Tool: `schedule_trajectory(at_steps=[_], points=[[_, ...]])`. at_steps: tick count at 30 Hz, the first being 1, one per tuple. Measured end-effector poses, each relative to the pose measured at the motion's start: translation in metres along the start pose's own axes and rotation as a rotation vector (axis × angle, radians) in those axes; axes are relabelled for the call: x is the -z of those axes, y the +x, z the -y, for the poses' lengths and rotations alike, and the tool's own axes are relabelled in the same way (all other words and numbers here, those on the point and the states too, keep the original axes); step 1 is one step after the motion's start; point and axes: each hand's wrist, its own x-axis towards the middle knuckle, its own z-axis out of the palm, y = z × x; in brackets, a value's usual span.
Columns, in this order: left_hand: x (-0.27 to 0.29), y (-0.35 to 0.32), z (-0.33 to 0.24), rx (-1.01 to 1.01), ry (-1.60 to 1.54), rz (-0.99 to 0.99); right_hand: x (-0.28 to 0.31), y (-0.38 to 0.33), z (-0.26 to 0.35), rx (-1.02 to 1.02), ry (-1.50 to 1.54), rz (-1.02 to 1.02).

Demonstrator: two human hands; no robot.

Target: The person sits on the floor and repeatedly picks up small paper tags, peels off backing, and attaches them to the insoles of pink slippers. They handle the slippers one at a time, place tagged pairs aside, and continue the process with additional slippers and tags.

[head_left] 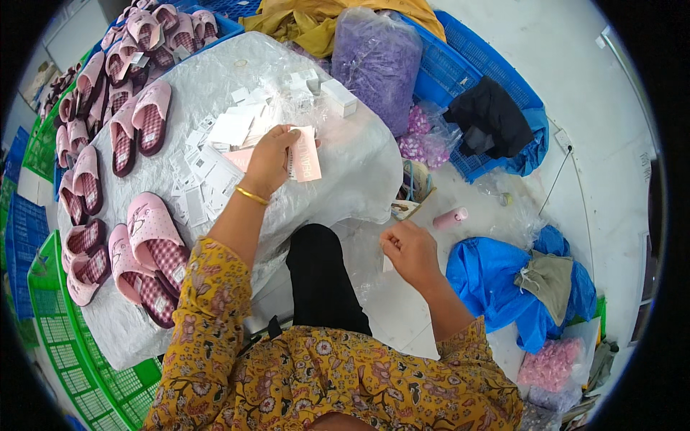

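Over the table, my left hand [267, 164] pinches a pink and white card tag [305, 155] by its upper edge. Loose white tags [210, 171] and small papers lie spread beneath and beside that wrist. My right hand [411, 250] hangs off the table, to the right of my knee, its fingers curled in. A bit of white shows just below those fingers, but whether they hold it I cannot make out. Pink slippers with checked insoles [159, 233] stand in pairs along the table's left side, nearest to my left forearm.
Clear plastic covers the table [316, 197]. A blue crate [194, 21] heaped with slippers stands far left, green crates [68, 337] below. Behind are a purple bagged bundle [377, 65] and blue baskets [496, 65]. Blue bags [496, 276] and a pink roll [451, 218] lie right.
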Motion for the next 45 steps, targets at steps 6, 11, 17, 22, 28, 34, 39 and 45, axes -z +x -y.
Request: schedule_trajectory(at_steps=[6, 11, 17, 22, 28, 34, 39, 45], points=[[-0.004, -0.099, -0.014, 0.079, 0.516, 0.395, -0.007, 0.028, 0.032, 0.258, 0.131, -0.095], [0.008, -0.160, 0.015, 0.206, 0.502, 0.350, -0.027, 0.030, 0.065, 0.131, 0.548, 0.025], [0.012, -0.193, 0.020, 0.113, 0.403, 0.157, -0.079, 0.029, 0.076, -0.330, 1.451, 0.287], [0.013, -0.214, 0.013, -0.131, 0.246, -0.063, -0.082, 0.034, 0.085, -0.220, 1.512, 0.148], [0.033, -0.232, 0.014, -0.228, 0.232, -0.157, -0.059, 0.013, 0.130, -0.103, 1.013, 0.237], [0.035, -0.243, 0.021, -0.285, 0.242, -0.244, -0.082, 0.007, 0.154, -0.046, 0.937, 0.200], [0.034, -0.248, 0.024, -0.350, 0.181, -0.258, -0.085, 0.007, 0.161, -0.058, 0.924, 0.217], [0.034, -0.251, 0.029, -0.386, 0.234, -0.288, -0.089, 0.007, 0.158, -0.058, 0.886, 0.213]])
